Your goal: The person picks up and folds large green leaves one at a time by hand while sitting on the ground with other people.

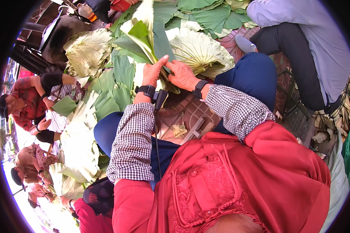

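My left hand and my right hand meet in front of me, both closed round the lower end of a folded lotus leaf. The leaf stands up from my hands, showing pale and green faces. Its lower end passes partly hidden behind my fingers. My left thumb points up along the leaf, close to the right hand's fingers. Just beyond the right hand lies a pile of pale, ribbed lotus leaves. Green lotus leaves lie to the left of my left hand.
More green leaves spread across the far side. Pale leaves run down the left. A person in a grey top sits at the right; several others sit at the left. Between my knees, a wooden piece lies on red paving.
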### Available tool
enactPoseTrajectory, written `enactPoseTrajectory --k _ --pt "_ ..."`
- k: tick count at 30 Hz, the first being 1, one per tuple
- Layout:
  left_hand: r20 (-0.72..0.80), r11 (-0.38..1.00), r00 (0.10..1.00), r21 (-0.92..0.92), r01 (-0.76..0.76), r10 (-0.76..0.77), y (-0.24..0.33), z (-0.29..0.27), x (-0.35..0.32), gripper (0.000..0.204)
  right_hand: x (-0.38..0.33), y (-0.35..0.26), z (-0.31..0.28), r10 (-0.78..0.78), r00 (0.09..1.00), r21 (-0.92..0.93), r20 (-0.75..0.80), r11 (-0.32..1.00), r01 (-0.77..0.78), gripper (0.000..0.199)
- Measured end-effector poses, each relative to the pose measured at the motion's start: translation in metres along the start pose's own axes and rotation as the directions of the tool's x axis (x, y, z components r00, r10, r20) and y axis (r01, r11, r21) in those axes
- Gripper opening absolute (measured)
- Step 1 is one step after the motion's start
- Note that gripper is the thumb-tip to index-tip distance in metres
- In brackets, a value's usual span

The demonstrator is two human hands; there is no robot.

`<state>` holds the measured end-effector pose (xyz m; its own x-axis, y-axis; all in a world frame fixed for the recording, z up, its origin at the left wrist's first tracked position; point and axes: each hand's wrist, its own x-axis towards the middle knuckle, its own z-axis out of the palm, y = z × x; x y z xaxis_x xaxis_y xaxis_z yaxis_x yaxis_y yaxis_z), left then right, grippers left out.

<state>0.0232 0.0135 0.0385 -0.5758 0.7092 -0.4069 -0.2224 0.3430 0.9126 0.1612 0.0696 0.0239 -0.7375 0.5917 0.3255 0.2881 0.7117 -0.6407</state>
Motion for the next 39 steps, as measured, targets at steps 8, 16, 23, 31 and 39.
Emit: enactPoseTrajectory --k 8,16,23,31,39 --pt "-0.284 0.942 0.950 -0.335 0.027 -0.128 -0.022 -0.020 0.014 0.039 0.020 0.036 -0.015 0.591 0.805 0.355 -0.050 0.764 -0.539 0.033" --pt "-0.260 0.950 0.956 -0.309 0.048 -0.133 -0.011 -0.004 0.014 0.037 -0.015 0.203 -0.025 0.816 0.565 -0.183 -0.126 0.540 -0.821 0.029" --pt "-0.265 0.944 0.956 -0.329 0.034 -0.127 -0.019 -0.014 0.020 0.035 -0.009 0.186 -0.012 0.641 0.748 -0.247 -0.172 0.707 -0.663 0.033" --pt "-0.238 0.952 0.966 -0.306 0.021 -0.097 -0.021 -0.024 0.020 0.034 0.023 0.041 -0.016 -0.101 0.967 -0.041 -0.233 0.995 0.095 0.042" --pt "-0.041 0.956 0.987 -0.258 0.138 -0.154 -0.006 -0.018 0.001 0.030 0.012 -0.012 0.004 -0.181 0.983 0.256 0.015 0.951 0.172 0.039"
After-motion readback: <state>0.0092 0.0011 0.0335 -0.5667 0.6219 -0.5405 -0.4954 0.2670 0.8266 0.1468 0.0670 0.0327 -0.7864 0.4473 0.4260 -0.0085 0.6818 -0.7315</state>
